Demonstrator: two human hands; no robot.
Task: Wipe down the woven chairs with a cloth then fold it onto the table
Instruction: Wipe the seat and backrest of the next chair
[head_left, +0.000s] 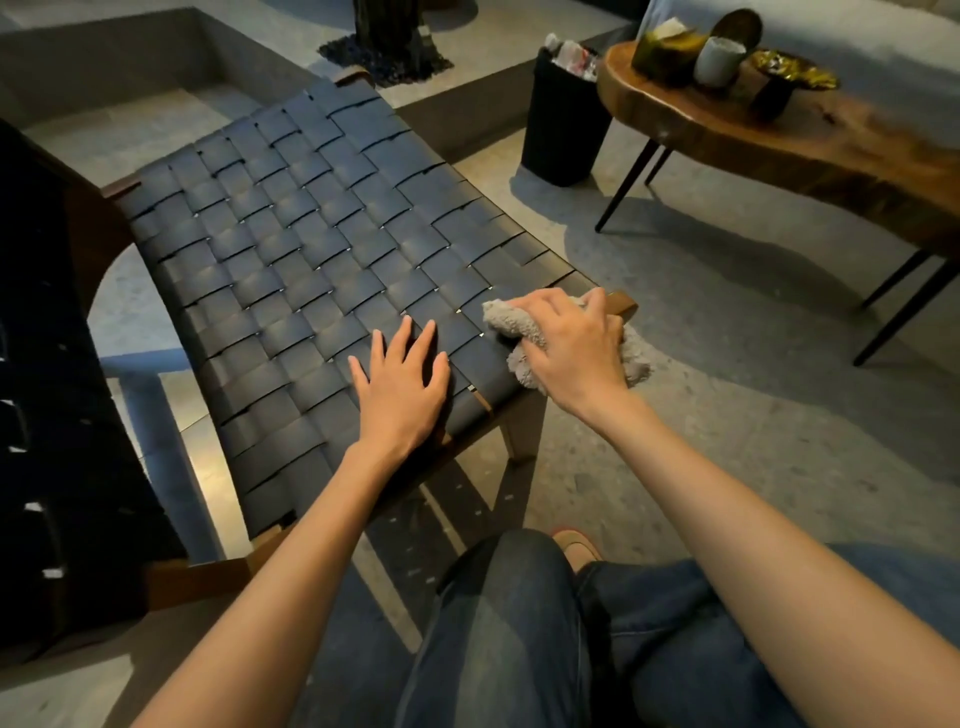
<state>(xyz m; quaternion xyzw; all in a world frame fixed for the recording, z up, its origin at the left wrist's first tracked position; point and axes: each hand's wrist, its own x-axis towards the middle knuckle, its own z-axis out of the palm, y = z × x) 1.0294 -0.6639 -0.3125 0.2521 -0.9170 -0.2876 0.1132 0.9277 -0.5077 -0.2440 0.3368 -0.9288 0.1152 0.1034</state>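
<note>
On chair (291, 218) corner, right grip (569, 343) clutching cloth (506, 322)

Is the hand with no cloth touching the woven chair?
Touching. The head view shows the left hand lying flat, fingers spread, on the woven chair seat.

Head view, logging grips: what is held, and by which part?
Right hand grips the bunched grey cloth over its middle; left hand rests flat on the woven seat, holding nothing.
</note>
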